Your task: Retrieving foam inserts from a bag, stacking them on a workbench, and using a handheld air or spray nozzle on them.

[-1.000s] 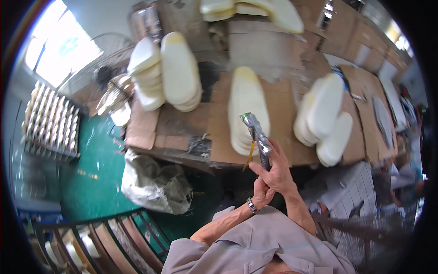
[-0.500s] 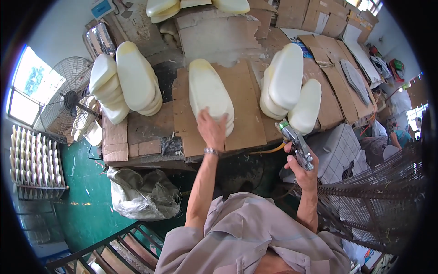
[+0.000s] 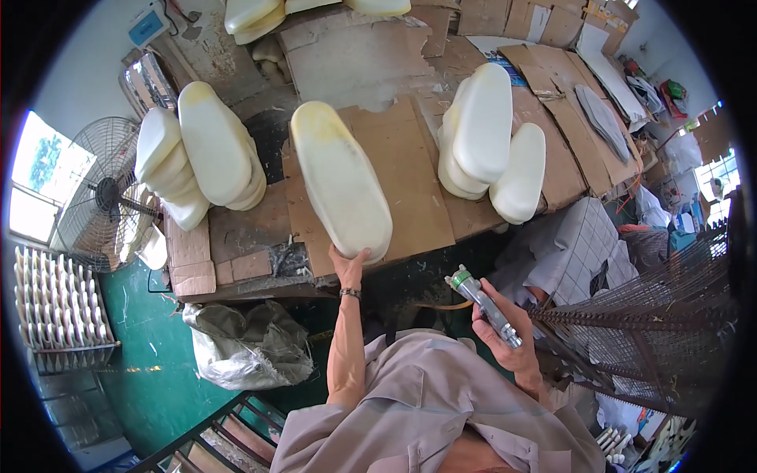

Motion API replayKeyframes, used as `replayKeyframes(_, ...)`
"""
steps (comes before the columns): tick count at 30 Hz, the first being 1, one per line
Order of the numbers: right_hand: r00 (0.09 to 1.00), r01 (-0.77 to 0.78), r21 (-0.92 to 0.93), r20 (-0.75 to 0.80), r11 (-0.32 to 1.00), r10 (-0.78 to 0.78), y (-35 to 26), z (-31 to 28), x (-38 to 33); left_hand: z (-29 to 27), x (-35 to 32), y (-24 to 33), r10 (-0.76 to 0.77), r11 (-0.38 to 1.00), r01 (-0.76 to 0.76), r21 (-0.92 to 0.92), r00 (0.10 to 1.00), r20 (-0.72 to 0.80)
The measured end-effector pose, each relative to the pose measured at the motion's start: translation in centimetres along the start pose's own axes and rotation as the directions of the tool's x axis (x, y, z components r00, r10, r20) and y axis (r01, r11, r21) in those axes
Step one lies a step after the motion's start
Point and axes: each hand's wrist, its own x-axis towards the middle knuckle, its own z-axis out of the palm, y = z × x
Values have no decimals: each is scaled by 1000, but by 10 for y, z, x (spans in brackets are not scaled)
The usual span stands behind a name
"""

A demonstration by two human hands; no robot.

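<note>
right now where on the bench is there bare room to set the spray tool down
Bare cardboard lies between the middle sole stack, gripped by the left hand, and the right-hand sole stack. Another patch: the dark bench top below the left sole stack. The back of the bench is crowded. The right hand holds the spray tool.

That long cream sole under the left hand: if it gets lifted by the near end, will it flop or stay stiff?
Probably fairly stiff: the sole looks thick and keeps its shape. Likely light foam, like the stacked soles. The left hand touches only its near end, so it may pivot.
</note>
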Motion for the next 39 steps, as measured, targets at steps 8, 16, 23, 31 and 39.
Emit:
replayKeyframes(8,996,83,-83,21,993,-81,-9,14,25,-29,-3,14,-86,986,115,-120,971,225)
replayKeyframes(16,992,106,-204,-41,973,-116,-13,20,37,-26,-3,19,-146,968,193,-162,954,261)
replayKeyframes(23,978,188,-287,-29,939,-205,-22,13,38,-25,-7,23,-166,959,217,-184,952,258)
replayKeyframes(31,986,152,-326,-21,933,-168,-22,-2,22,-26,-21,1,-189,895,250,-370,963,194)
replayKeyframes(39,989,136,-335,-2,932,-145,-18,-15,1,-27,-27,-19,-173,787,252,-563,966,191)
